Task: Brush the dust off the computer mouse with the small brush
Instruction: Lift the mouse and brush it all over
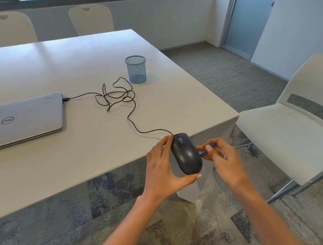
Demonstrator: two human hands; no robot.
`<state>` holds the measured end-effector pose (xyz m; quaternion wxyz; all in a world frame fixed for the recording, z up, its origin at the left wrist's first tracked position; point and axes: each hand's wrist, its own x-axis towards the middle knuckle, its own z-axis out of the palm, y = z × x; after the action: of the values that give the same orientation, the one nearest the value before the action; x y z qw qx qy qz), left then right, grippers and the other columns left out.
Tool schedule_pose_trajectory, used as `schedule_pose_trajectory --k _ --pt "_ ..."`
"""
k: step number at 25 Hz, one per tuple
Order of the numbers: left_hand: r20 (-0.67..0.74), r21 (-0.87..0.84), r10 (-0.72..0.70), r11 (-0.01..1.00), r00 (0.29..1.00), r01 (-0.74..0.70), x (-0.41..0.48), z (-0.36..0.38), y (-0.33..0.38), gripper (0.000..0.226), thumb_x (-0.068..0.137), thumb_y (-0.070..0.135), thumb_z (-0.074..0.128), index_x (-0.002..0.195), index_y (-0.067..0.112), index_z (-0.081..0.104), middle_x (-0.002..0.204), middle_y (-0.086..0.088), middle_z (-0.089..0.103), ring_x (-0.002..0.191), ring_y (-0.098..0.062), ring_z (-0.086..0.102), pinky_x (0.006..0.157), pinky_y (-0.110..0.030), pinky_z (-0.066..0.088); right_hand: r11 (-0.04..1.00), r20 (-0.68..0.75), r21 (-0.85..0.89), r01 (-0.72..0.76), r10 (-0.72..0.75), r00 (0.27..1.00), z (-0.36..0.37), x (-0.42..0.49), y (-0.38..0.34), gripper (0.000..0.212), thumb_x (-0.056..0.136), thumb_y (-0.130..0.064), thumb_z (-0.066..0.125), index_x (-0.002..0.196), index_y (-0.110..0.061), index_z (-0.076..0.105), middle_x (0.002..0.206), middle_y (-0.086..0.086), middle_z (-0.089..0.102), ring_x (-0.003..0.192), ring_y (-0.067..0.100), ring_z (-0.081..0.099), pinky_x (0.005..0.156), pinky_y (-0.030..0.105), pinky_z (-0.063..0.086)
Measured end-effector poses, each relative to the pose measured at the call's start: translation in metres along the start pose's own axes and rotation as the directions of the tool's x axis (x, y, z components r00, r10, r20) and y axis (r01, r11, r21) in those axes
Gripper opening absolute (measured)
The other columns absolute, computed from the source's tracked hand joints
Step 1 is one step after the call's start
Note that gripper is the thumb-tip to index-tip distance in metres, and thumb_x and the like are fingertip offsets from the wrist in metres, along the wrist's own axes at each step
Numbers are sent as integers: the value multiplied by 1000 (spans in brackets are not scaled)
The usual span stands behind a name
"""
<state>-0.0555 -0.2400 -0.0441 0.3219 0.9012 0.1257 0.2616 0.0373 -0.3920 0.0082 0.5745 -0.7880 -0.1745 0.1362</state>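
1. Computer mouse: black and wired. It is lifted off the table and held at the table's near corner, with its top side facing the camera.
2. Left hand: grips the mouse lengthwise, fingertips at its front end and thumb under its rear end.
3. Small brush: blue, just beside the mouse's right flank and mostly hidden by fingers. Whether its bristles touch the mouse cannot be told.
4. Right hand: blurred, with fingers curled and pinching the brush.
5. Risk, drop: the end-to-end hold looks light. A firm sideways stroke could twist the mouse loose, and it would likely fall past the table edge onto the carpet.
6. Risk, brush: it is short and held only at the fingertips, so it could slip or flick out mid-stroke.
7. Risk, cable: it lies in tangled loops running to the laptop. Drawing the mouse further off could tighten the loops and tug the plug.
8. Surroundings: the laptop is closed, at the left. A blue mesh pen cup stands beyond the cable loops, well apart from the hands. A white chair is near the right hand and may crowd the elbow. Nothing lies between the brush and the mouse.
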Motion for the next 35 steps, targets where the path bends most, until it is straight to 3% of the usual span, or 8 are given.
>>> schedule_pose_trajectory --k 7,10,15,20,22,26,31,35 --pt "12 25 9 1000 1000 -10 -1 -2 -3 121 58 79 74 151 15 30 151 4 38 136 -12 37 111 -27 27 982 55 172 -74 65 996 -1 0 -4 16 100 -11 50 88 -12 60 81 -7 79 85 7 75 84 24 58" --pt "28 102 36 994 999 -39 3 -6 -3 119 58 81 71 150 15 33 144 2 42 131 -16 41 110 -35 30 975 58 215 -54 42 997 -1 -2 -7 15 101 -9 49 90 -11 60 84 -4 79 87 12 75 85 25 59" --pt "63 224 37 973 997 -50 7 -9 -2 121 55 78 71 151 15 28 134 -1 48 122 -18 42 105 -39 33 995 75 56 81 -85 994 2 -9 -11 11 100 -15 53 93 -12 62 93 -5 78 94 5 73 87 26 57" --pt "67 198 0 980 998 -13 7 -14 -2 119 53 76 74 146 16 31 131 0 51 120 -18 44 105 -40 34 986 105 -55 158 -151 983 1 -9 -18 12 97 -17 58 91 -23 66 93 -7 78 94 4 72 89 32 58" --pt "63 188 5 982 998 -17 7 -16 -2 119 52 74 77 145 16 32 131 1 51 119 -14 40 106 -42 33 978 68 -43 204 -201 977 -4 -5 -28 11 93 -15 64 93 -21 72 93 -4 77 92 6 72 89 35 59" --pt "75 174 -4 985 997 -9 5 -20 0 120 53 75 78 147 16 31 134 1 51 121 -10 36 110 -44 31 929 31 68 364 -367 930 -12 -1 -56 16 88 -8 68 100 -17 74 102 5 74 98 4 69 86 15 54" --pt "88 159 -9 987 996 -5 4 -24 3 120 53 74 79 147 17 31 135 2 51 123 -11 41 111 -40 27 888 92 32 459 -460 883 -6 -6 -59 21 88 -17 63 105 -12 74 101 -1 77 102 7 71 91 19 54" --pt "90 171 -22 985 996 6 5 -29 -3 122 54 77 75 148 15 30 136 2 51 124 -15 45 111 -39 27 875 182 39 483 -482 857 -10 -19 -51 19 89 -16 62 101 -26 73 95 -6 78 97 11 73 88 25 57"
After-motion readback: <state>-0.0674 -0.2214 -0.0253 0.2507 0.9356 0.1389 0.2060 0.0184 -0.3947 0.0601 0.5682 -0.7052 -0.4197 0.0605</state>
